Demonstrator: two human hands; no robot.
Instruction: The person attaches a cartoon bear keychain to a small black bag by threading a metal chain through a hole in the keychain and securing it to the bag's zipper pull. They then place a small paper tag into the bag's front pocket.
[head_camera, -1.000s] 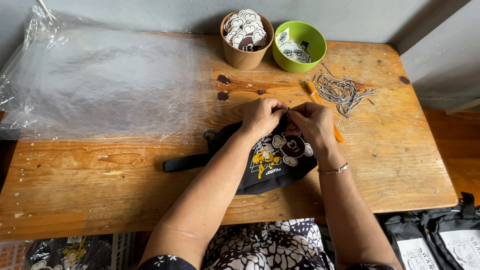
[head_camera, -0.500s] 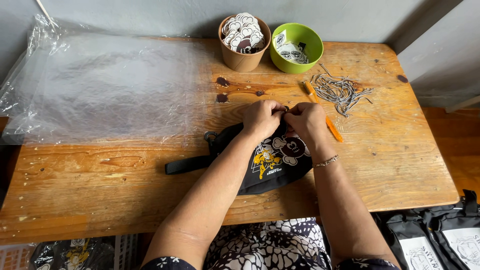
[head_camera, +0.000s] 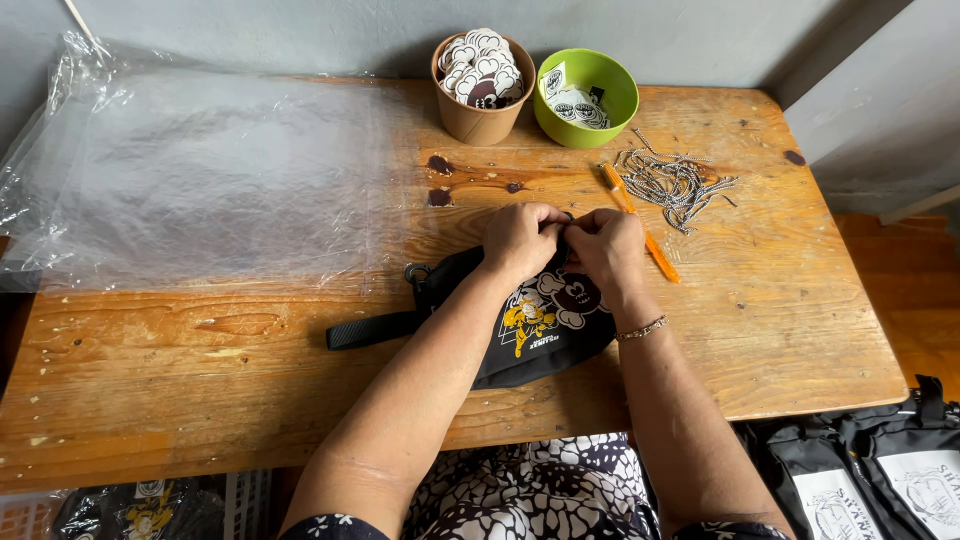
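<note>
Two hands pinch at the top of a black pouch

Both hands meet near the middle of the desk (head_camera: 800, 330), a little toward its far edge. The left hand (head_camera: 518, 238) and the right hand (head_camera: 606, 245) sit side by side, fingertips touching, each curled and pinching something small at the upper edge of a black pouch (head_camera: 540, 325); what they pinch is too small to make out. The pouch lies flat under the wrists, printed with a white and yellow cartoon figure, and its black strap (head_camera: 370, 328) trails toward the left edge. A bracelet (head_camera: 642, 328) circles the right wrist.

Just beyond the right hand an orange pen (head_camera: 640, 225) lies slanted on the wood, next to a loose heap of silver ball chains (head_camera: 672, 182). At the far edge stand a brown cup (head_camera: 482, 110) filled with round stickers and, just beside it, a green bowl (head_camera: 590, 100) holding a few more. A large clear plastic sheet (head_camera: 190, 180) covers the far left corner. Off the near right corner, more black bags (head_camera: 860, 470) lie on the floor.
</note>
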